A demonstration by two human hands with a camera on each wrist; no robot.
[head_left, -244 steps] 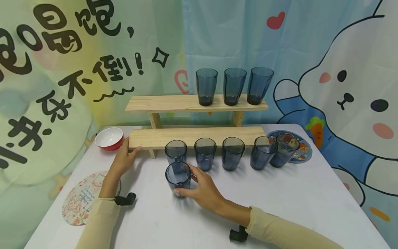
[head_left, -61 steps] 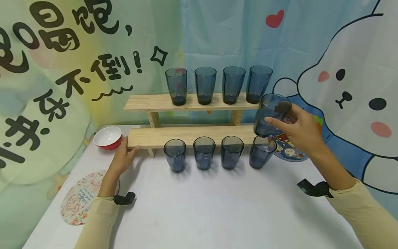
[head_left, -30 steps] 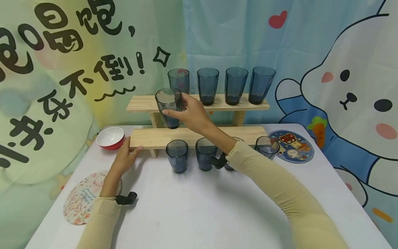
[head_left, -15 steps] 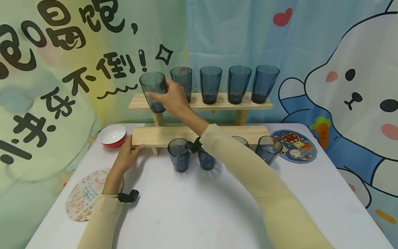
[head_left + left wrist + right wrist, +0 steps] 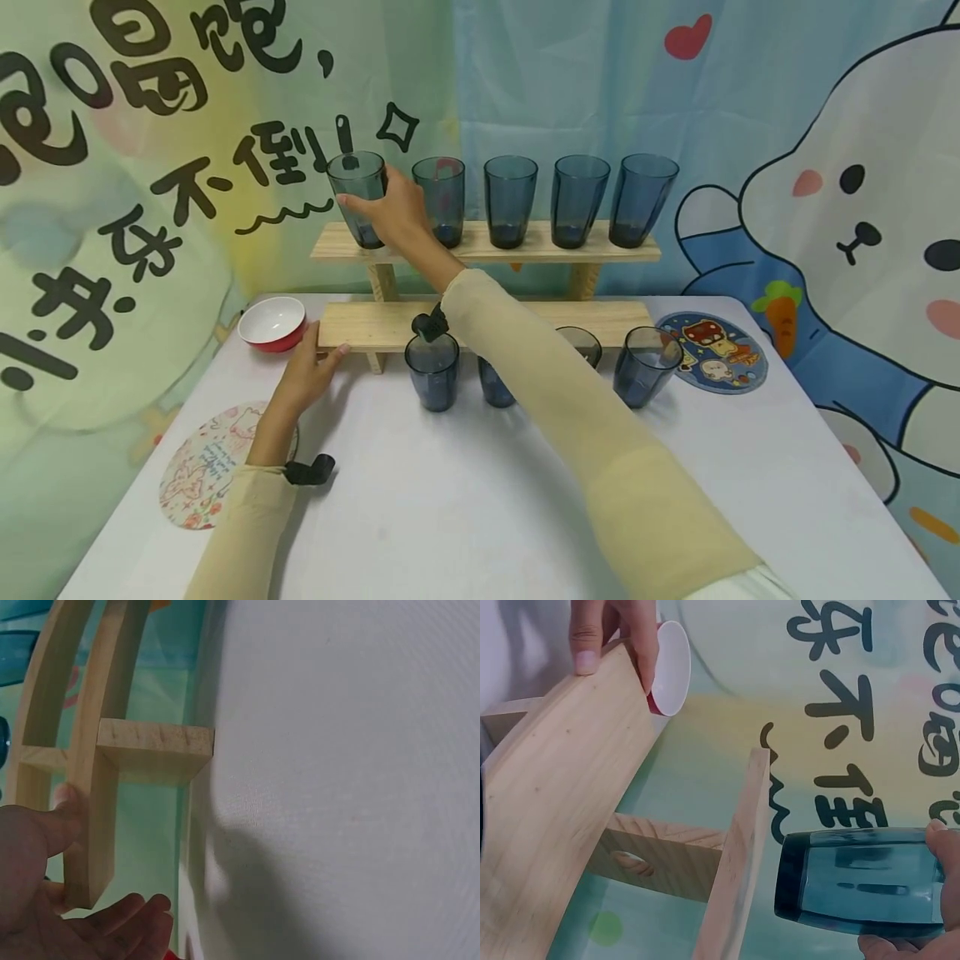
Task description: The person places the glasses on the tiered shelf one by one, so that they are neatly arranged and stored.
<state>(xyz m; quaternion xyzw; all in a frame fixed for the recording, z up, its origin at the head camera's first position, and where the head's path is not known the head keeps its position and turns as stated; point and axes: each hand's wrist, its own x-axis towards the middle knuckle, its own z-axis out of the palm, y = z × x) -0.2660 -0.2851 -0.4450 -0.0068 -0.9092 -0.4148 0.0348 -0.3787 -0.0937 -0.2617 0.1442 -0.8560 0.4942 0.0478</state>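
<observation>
My right hand [image 5: 399, 210] holds a blue-tinted drinking glass [image 5: 358, 204] upright over the left end of the upper board of a two-tier wooden shelf [image 5: 345, 243]. In the right wrist view the base of this glass [image 5: 855, 881] is close to the board; I cannot tell if they touch. Several matching glasses [image 5: 510, 200] stand in a row to its right. My left hand [image 5: 306, 375] grips the left end of the lower board [image 5: 90, 817], thumb on one face and fingers round the end. Several more glasses [image 5: 432, 375] stand on the table before the lower board, some partly behind my right sleeve.
A red and white bowl [image 5: 272, 323] sits just left of the lower board. A round blue patterned mat [image 5: 716, 354] lies at the back right, and a pink floral one [image 5: 202, 467] is partly under my left forearm. A printed curtain [image 5: 570, 75] hangs behind.
Another glass came to stand on the upper board. My right hand then took a glass from the right side, carried it left and raised it to that board's left end. My left hand stayed put.
</observation>
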